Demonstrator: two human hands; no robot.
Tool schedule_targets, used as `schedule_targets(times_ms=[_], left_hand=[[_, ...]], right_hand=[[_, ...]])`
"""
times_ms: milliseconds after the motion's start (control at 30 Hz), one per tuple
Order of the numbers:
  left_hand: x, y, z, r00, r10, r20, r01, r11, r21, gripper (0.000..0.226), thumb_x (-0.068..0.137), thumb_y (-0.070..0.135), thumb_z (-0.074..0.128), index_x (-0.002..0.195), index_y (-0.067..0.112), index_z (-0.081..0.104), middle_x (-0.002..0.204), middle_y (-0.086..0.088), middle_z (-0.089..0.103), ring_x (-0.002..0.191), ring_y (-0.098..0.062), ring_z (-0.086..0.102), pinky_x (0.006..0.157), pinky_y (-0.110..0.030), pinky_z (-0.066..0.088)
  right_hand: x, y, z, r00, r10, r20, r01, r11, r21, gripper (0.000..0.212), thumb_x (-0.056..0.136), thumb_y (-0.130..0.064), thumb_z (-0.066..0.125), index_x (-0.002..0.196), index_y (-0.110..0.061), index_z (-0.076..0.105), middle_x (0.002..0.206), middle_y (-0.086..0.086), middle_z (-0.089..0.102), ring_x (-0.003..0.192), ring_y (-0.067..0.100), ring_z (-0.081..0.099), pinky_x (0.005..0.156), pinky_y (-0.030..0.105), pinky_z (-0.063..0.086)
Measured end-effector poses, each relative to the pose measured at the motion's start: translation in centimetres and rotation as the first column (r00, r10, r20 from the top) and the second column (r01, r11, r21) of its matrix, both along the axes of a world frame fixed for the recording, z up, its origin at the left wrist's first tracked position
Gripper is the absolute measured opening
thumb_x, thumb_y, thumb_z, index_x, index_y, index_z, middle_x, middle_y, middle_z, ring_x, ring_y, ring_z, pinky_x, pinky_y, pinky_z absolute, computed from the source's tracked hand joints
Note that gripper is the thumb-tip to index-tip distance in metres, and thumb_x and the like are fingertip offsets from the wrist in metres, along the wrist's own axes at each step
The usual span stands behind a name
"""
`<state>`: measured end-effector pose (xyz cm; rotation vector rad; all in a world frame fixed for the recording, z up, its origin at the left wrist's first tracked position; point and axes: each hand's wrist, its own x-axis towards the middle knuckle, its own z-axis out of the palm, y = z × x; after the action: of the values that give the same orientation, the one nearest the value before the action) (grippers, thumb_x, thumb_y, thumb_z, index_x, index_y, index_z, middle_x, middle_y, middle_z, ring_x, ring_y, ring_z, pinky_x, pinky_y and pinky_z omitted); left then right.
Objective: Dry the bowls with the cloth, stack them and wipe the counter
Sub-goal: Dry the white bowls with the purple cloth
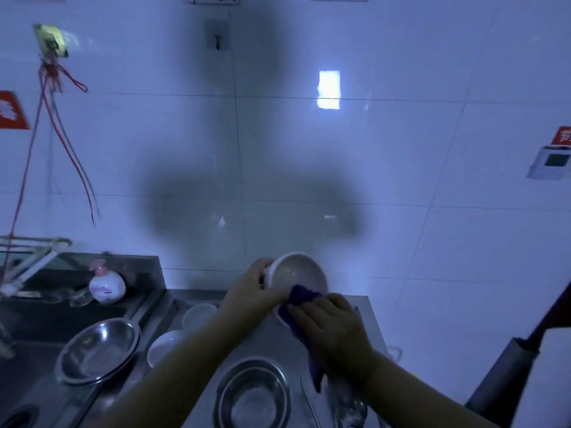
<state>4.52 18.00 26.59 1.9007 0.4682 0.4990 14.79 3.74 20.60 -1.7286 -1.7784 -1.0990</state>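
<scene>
Holding a white bowl [301,273] tilted up above the back edge of the worktop [278,341], with the left hand [251,291] curling round its left rim and the right hand [332,329] pinching a purple cloth [298,296] against its lower rim, the rest of the cloth hanging below the palm. Judging this as mid-drying of one bowl, inside face turned toward the camera. Waiting, by the look of it: two more white bowls [199,315] lying side by side near the left edge of the worktop, not stacked, plus a steel bowl [253,393] at the front edge and a wider steel basin [99,350] over in the sink on the left; cannot tell from here which are wet or dry. Stacking not yet begun, counter wiping not yet begun. Leaving open room in the middle of the worktop under the raised bowl, probably enough to set it down; crowding at the front right corner, where thin metal utensils [312,406] are lying. Sitting on the sink's back ledge: a pink soap bottle [106,284], well apart from the hands. Keeping elbows narrow seems wise, given the right edge dropping off close beside the right wrist.
</scene>
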Motion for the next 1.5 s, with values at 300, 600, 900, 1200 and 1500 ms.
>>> schedule_targets(times_ms=[300, 600, 900, 1200, 1500], left_hand=[[-0.9, -1.7, -1.7, 0.957, 0.071, 0.28, -0.105, 0.989, 0.107, 0.014, 0.093, 0.033, 0.039, 0.103, 0.038, 0.048, 0.092, 0.012, 0.06, 0.078, 0.002, 0.057, 0.064, -0.019, 0.05], [-1.8, 1.7, -0.3, 0.991, -0.121, 0.054, 0.125, 0.989, -0.079, 0.035, 0.062, 0.027, 0.059, 0.097, 0.03, 0.064, 0.093, -0.001, 0.067, 0.088, -0.023, 0.062, 0.071, -0.028, 0.05], [-1.9, -0.3, -2.6, 0.92, 0.061, 0.386, -0.045, 0.998, -0.05, 0.024, 0.085, 0.027, 0.043, 0.107, 0.029, 0.053, 0.098, 0.007, 0.06, 0.082, 0.001, 0.058, 0.065, -0.013, 0.049], [-1.8, 3.2, 1.2, 0.917, -0.373, -0.139, 0.387, 0.918, 0.089, 0.045, 0.067, 0.024, 0.053, 0.112, 0.028, 0.058, 0.101, 0.002, 0.064, 0.084, -0.003, 0.059, 0.067, -0.017, 0.048], [-0.9, -1.8, -3.0, 0.907, 0.093, 0.41, -0.042, 0.99, -0.133, 0.027, 0.092, 0.021, 0.042, 0.12, 0.022, 0.043, 0.102, 0.006, 0.055, 0.082, 0.003, 0.058, 0.067, -0.014, 0.052]], right_hand=[[-2.9, 1.2, -1.1, 0.987, 0.05, -0.156, -0.029, 0.99, 0.138, 0.028, 0.094, -0.038, 0.055, 0.113, -0.017, 0.057, 0.099, 0.0, 0.073, 0.09, 0.011, 0.066, 0.083, 0.027, 0.049], [-0.1, 0.2, 0.6, 0.975, 0.123, 0.182, -0.098, 0.985, -0.141, 0.016, 0.09, -0.022, 0.063, 0.099, -0.013, 0.072, 0.092, 0.003, 0.073, 0.08, 0.015, 0.067, 0.082, 0.029, 0.051], [-4.1, 3.1, -1.4, 0.994, 0.038, -0.1, -0.025, 0.992, 0.126, 0.03, 0.092, -0.032, 0.061, 0.115, -0.015, 0.055, 0.098, 0.001, 0.072, 0.088, 0.013, 0.065, 0.077, 0.03, 0.052], [1.5, 0.7, 0.5, 0.903, 0.254, 0.348, -0.18, 0.956, -0.233, 0.019, 0.092, -0.016, 0.059, 0.111, -0.014, 0.059, 0.093, 0.002, 0.071, 0.08, 0.017, 0.064, 0.081, 0.033, 0.052], [-3.2, 3.1, 0.0, 0.994, -0.011, -0.107, 0.03, 0.984, 0.177, 0.027, 0.09, -0.035, 0.06, 0.106, -0.013, 0.062, 0.093, 0.003, 0.073, 0.084, 0.016, 0.068, 0.079, 0.031, 0.054]])
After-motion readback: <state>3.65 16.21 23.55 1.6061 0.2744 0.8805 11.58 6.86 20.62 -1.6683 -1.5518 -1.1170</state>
